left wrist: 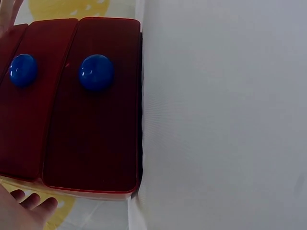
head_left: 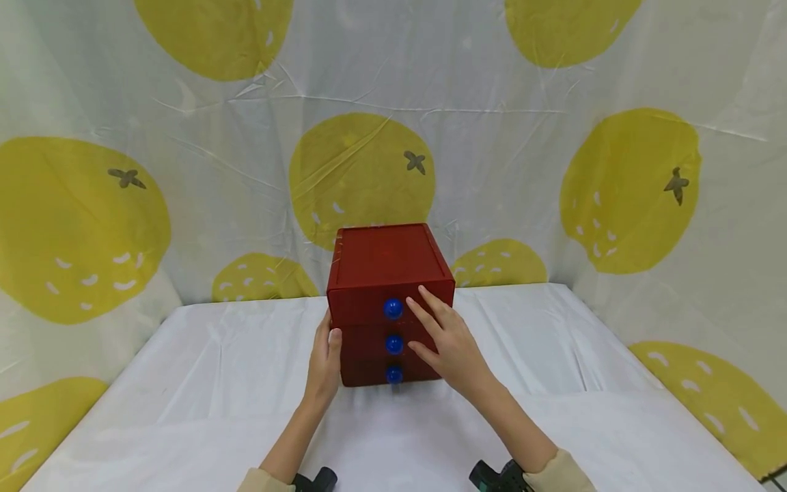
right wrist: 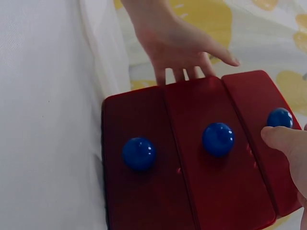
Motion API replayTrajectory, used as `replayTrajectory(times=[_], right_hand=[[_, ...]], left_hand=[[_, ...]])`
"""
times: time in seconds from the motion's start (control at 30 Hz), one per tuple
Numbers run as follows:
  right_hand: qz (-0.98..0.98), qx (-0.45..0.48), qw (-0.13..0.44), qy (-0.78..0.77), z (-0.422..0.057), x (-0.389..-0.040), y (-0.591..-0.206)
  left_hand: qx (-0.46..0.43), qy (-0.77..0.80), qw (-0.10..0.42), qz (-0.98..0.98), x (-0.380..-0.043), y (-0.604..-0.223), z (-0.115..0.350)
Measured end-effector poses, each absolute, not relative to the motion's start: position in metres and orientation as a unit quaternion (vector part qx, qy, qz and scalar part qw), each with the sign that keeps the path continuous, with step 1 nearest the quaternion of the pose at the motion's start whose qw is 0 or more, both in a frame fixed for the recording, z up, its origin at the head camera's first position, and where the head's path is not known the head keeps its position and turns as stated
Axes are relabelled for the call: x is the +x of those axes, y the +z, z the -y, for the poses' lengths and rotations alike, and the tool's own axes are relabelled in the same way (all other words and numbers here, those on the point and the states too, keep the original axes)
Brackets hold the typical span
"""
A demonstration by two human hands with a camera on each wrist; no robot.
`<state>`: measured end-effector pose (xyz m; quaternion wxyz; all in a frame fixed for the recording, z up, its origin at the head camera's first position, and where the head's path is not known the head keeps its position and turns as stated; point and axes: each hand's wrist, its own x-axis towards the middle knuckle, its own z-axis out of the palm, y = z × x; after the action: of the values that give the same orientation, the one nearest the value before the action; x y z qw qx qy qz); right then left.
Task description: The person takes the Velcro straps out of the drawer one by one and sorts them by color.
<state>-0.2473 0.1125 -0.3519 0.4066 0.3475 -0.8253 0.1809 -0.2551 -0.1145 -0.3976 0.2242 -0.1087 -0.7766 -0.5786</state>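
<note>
A dark red three-drawer box (head_left: 390,256) stands on the white-covered table, its front facing me. Each drawer has a round blue knob: the top knob (head_left: 393,309), middle knob (head_left: 394,344) and bottom knob (head_left: 394,374). My left hand (head_left: 324,362) rests against the box's left side, fingers extended along it; its fingers also show below the box in the left wrist view. Before the right part of the front, my right hand (head_left: 451,345) has its fingers spread near the top knob. In the right wrist view its thumb (right wrist: 278,139) overlaps the front beside that knob; contact is unclear.
White cloth covers the table (head_left: 246,383) on both sides of the box. Behind and beside the table hangs a pale curtain (head_left: 479,157) with large yellow fruit prints, close to the box's rear.
</note>
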Motion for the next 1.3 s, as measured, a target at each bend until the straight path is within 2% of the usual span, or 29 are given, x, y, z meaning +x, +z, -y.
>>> replayTrajectory(times=[0.27, 0.53, 0.8, 1.1, 1.3], right_hand=[[0.826, 0.346, 0.407, 0.182, -0.106, -0.249, -0.353], [0.825, 0.351, 0.407, 0.177, -0.099, -0.25, -0.352], [0.834, 0.345, 0.389, 0.184, -0.094, -0.25, -0.353], [0.823, 0.348, 0.41, 0.183, -0.09, -0.252, -0.352], [0.81, 0.36, 0.43, 0.171, -0.087, -0.254, -0.352]], left_hand=[[-0.119, -0.604, 0.212, 0.759, -0.257, -0.389, 0.114], [-0.117, -0.619, 0.204, 0.749, -0.243, -0.36, 0.109], [-0.121, -0.638, 0.197, 0.734, -0.26, -0.368, 0.113], [-0.131, -0.641, 0.216, 0.725, -0.261, -0.358, 0.113], [-0.137, -0.655, 0.21, 0.713, -0.261, -0.349, 0.114]])
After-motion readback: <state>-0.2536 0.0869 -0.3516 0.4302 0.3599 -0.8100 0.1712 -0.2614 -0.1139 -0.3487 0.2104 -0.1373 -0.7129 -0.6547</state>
